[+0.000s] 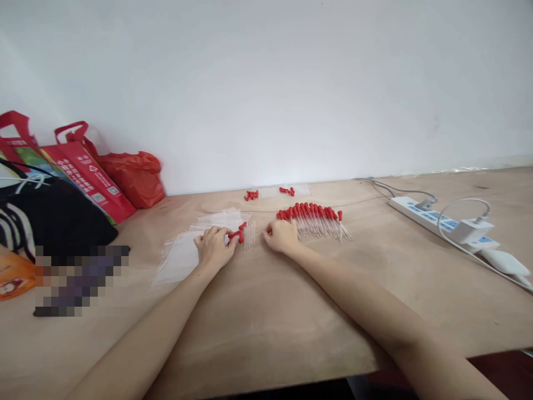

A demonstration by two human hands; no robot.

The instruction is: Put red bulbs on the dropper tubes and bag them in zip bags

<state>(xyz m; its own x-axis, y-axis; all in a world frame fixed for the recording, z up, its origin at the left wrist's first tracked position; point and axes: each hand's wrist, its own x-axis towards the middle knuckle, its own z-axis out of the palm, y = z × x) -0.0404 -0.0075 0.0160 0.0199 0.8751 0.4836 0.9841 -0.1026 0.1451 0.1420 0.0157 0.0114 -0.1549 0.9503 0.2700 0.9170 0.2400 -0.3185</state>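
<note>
Loose red rubber bulbs (240,235) lie at the fingertips of my left hand (215,245). Its thumb and forefinger close on one of them, partly hidden by the fingers. Just right of these bulbs, several thin clear tubes (250,236) lie side by side on the table. My right hand (281,236) is curled closed to the right of the tubes; whatever it may hold is hidden. Beyond and beside that hand, a row of droppers with red bulbs (314,219) lies with the tips toward me. Clear plastic bags (180,258) spread under and left of my left hand.
Near the wall, more red bulbs (251,195) and tubes lie by a clear bag (302,190). A white power strip (428,216) with plugs and cables is at right. Red shopping bags (89,172) and a black cloth item (62,222) stand at left on the wooden table (266,322).
</note>
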